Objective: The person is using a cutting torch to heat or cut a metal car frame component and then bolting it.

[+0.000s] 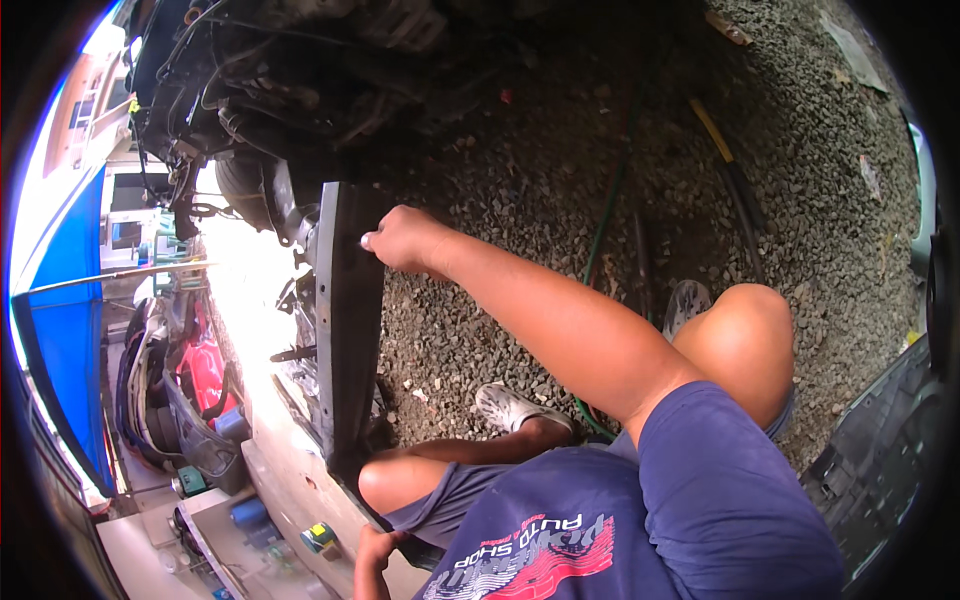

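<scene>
A long dark car body panel (352, 300), with a grey flange dotted with bolt holes, runs up and down left of the middle. My right arm reaches across to it. At the upper end, my right hand (408, 238) is closed at the panel's right edge, its thumb lying over the dark face and its other fingers curled out of sight. My left hand (378, 548) is low in the picture, closed beside a dark edge near my knee; what it holds is hidden. Above the panel lies the car's exposed underside (330, 80), with wires and dark metal parts.
Gravel (840, 250) covers the ground. A green hose (605, 220) and a yellow-and-black rod (722, 140) lie on it. A dark plastic panel (870, 460) is at the right. Left are a blue tarp (65, 370), a pile of car parts (195, 400) and a yellow-green can (318, 537).
</scene>
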The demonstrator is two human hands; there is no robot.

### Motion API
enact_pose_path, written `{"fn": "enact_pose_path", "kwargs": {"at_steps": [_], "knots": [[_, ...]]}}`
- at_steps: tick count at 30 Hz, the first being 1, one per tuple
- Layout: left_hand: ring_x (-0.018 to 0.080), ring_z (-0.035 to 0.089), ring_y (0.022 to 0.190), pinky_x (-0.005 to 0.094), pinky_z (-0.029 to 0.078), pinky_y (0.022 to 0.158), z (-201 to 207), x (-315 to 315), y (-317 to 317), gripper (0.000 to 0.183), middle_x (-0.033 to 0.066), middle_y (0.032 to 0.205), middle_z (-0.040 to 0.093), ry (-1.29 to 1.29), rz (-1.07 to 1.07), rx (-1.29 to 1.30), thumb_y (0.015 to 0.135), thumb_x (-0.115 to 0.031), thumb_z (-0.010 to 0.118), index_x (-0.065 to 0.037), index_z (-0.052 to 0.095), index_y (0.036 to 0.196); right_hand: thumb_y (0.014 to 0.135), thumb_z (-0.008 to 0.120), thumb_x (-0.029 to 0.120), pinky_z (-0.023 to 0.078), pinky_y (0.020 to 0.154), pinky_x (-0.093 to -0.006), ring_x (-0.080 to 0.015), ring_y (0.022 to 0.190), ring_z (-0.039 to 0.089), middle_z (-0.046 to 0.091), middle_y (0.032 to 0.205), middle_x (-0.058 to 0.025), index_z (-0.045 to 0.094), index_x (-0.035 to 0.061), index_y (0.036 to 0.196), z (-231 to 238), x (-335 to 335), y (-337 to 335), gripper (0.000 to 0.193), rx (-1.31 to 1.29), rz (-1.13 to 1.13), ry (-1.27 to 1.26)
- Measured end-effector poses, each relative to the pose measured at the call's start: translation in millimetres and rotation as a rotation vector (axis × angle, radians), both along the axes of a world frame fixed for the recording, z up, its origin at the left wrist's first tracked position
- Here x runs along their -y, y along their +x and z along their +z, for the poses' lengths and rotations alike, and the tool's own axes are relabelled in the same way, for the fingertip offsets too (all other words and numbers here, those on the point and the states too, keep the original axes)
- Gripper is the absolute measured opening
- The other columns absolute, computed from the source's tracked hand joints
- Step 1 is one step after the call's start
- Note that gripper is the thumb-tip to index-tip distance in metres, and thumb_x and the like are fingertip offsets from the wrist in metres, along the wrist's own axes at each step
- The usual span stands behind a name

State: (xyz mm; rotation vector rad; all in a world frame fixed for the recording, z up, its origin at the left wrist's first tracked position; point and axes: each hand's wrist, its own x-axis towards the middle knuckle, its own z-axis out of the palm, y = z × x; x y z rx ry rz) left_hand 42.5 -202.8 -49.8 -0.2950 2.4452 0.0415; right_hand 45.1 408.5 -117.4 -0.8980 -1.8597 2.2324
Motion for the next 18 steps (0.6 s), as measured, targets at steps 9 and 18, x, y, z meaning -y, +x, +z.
{"fn": "enact_pose_path", "kwargs": {"at_steps": [9,18], "knots": [[0.0264,0.077,0.09,0.0421,0.062,0.082,-8.4,22.6,-7.0,0.043,0.015,0.107,0.082,0.105,0.029,0.015,0.074,-0.002,0.093,0.01,0.08,0.113,0.097,0.071,0.019,0.063,0.099,-0.0498,-0.0413,0.113,0.079,0.081,0.117,-0.0231,0.08,0.004,0.108,-0.4,18.3,12.3,0.021,-0.074,-0.01,0.67],[0.0246,0.076,0.085,0.0419,0.062,0.077,-13.1,40.6,-7.7,0.039,0.0137,0.101,0.082,0.137,0.013,-0.006,0.072,-0.001,0.093,0.01,0.081,0.107,0.099,0.073,0.019,0.062,0.103,-0.0519,-0.0433,0.12,0.076,0.082,0.115,-0.0234,0.08,0.0032,0.109,6.5,23.5,3.4,0.02,-0.011,-0.043,0.602]]}}
